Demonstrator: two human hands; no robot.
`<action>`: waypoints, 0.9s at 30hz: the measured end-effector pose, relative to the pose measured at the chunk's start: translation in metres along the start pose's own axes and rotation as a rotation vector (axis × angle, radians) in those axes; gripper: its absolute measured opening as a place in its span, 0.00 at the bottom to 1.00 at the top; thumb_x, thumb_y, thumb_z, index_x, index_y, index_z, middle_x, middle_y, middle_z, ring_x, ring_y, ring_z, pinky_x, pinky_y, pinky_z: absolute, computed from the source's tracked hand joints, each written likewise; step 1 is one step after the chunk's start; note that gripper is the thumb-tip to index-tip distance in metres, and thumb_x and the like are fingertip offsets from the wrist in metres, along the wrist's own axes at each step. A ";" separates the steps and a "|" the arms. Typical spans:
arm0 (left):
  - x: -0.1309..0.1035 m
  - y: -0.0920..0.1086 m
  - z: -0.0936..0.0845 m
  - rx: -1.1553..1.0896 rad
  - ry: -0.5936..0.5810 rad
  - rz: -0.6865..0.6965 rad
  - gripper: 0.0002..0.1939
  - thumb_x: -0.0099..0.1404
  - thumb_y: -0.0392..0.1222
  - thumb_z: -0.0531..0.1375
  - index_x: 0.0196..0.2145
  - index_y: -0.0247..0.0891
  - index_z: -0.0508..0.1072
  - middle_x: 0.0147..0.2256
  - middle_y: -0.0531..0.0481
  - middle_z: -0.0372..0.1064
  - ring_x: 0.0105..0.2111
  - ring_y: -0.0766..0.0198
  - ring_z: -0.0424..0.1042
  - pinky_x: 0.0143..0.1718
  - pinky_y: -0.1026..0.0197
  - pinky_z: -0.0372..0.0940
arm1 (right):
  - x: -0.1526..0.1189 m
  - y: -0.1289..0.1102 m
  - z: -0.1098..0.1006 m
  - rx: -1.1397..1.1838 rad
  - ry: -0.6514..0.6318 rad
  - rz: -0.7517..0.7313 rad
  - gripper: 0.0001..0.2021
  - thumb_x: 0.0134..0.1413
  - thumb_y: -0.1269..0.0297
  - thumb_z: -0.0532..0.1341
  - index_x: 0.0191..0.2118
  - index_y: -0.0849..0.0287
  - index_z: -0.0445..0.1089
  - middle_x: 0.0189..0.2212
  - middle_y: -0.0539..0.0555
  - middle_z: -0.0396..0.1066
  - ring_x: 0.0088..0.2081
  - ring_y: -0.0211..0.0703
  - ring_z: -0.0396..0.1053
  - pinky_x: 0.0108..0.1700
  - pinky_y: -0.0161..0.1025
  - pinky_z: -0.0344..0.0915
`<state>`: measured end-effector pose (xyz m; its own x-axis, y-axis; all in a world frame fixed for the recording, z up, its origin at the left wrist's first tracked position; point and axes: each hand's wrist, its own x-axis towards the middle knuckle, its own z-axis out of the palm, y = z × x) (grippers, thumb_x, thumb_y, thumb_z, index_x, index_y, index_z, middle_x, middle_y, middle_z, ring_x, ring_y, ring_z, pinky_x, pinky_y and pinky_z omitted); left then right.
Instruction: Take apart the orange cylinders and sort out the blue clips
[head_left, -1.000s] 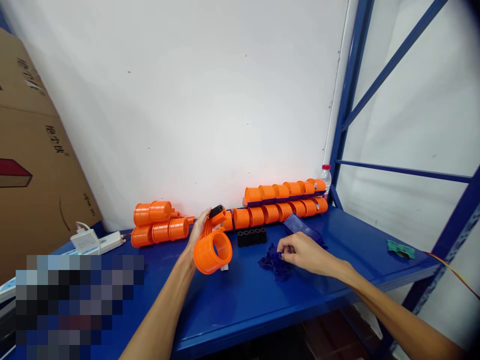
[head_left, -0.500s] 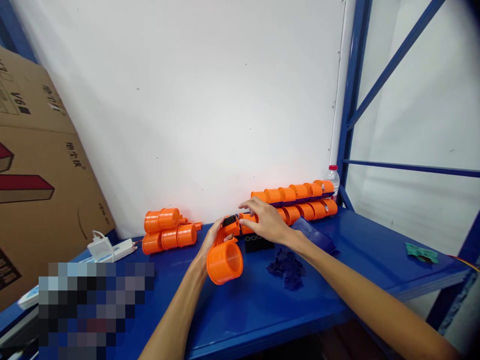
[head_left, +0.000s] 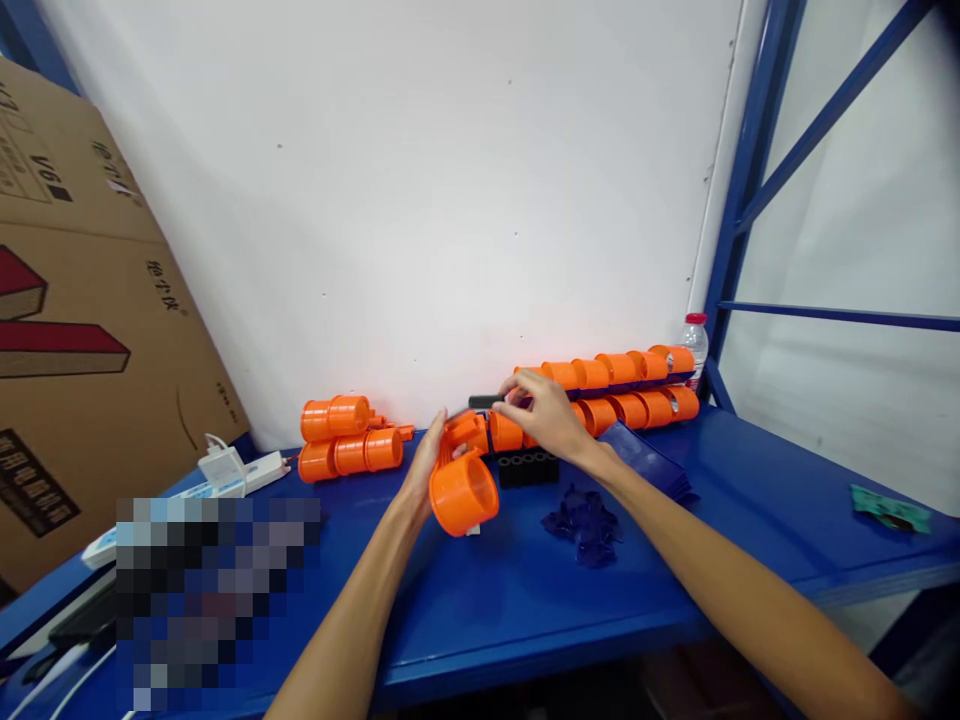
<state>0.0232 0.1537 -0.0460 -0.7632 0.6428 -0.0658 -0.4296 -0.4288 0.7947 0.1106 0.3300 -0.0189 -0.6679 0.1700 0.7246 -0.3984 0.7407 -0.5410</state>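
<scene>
My left hand is wrapped around the handle part of an orange plastic piece with a wide round cup at its lower end. The cup's mouth tilts toward the right. Above that piece, my right hand pinches one end of a short black tube, whose other end points left. Below the right hand, a row of black tubes lies side by side on the blue table, their ring-shaped ends showing. A pile of dark blue pieces is nearer to me.
Two stacked rows of orange cups run along the wall at right, beside a bottle. More orange pieces lie at left near a power strip. Blue sheets, a green packet and a large carton are also around.
The black tube, earlier at the top of the orange piece by my left hand, is now in my right hand's pinch. My right hand's fingers have closed. The view has shifted slightly.
</scene>
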 end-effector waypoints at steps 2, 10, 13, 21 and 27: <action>-0.003 0.006 0.001 -0.073 0.128 0.078 0.17 0.74 0.53 0.55 0.37 0.35 0.73 0.23 0.50 0.71 0.17 0.65 0.67 0.20 0.64 0.65 | -0.001 0.004 -0.011 0.021 0.023 0.079 0.05 0.56 0.65 0.65 0.36 0.58 0.70 0.28 0.47 0.70 0.29 0.38 0.68 0.35 0.36 0.63; 0.000 0.014 -0.007 -0.178 0.263 0.244 0.14 0.71 0.50 0.59 0.36 0.36 0.71 0.26 0.51 0.73 0.22 0.64 0.72 0.27 0.62 0.71 | -0.020 0.007 -0.011 -0.179 -0.410 0.038 0.10 0.48 0.73 0.64 0.40 0.58 0.73 0.29 0.47 0.72 0.31 0.38 0.67 0.33 0.34 0.57; 0.001 0.012 -0.008 -0.162 0.265 0.236 0.15 0.74 0.50 0.56 0.35 0.36 0.71 0.25 0.50 0.73 0.21 0.64 0.72 0.25 0.63 0.70 | -0.024 0.002 -0.006 -0.202 -0.474 0.032 0.07 0.48 0.74 0.66 0.35 0.59 0.73 0.28 0.47 0.71 0.29 0.37 0.65 0.30 0.34 0.55; -0.001 0.013 -0.003 -0.170 0.297 0.204 0.16 0.75 0.50 0.54 0.34 0.36 0.70 0.24 0.51 0.72 0.19 0.65 0.70 0.24 0.63 0.69 | -0.031 -0.002 0.004 -0.305 -0.604 -0.012 0.05 0.49 0.76 0.67 0.31 0.59 0.75 0.31 0.50 0.74 0.33 0.39 0.67 0.34 0.35 0.53; -0.001 0.013 -0.003 -0.175 0.293 0.221 0.18 0.76 0.49 0.52 0.33 0.36 0.70 0.24 0.50 0.72 0.20 0.64 0.71 0.23 0.63 0.68 | -0.033 0.004 0.009 -0.385 -0.622 0.002 0.03 0.50 0.72 0.69 0.31 0.59 0.75 0.34 0.51 0.72 0.35 0.40 0.66 0.33 0.35 0.51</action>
<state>0.0166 0.1458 -0.0376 -0.9407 0.3259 -0.0944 -0.2964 -0.6539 0.6961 0.1252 0.3212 -0.0492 -0.9476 -0.1443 0.2850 -0.2240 0.9362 -0.2709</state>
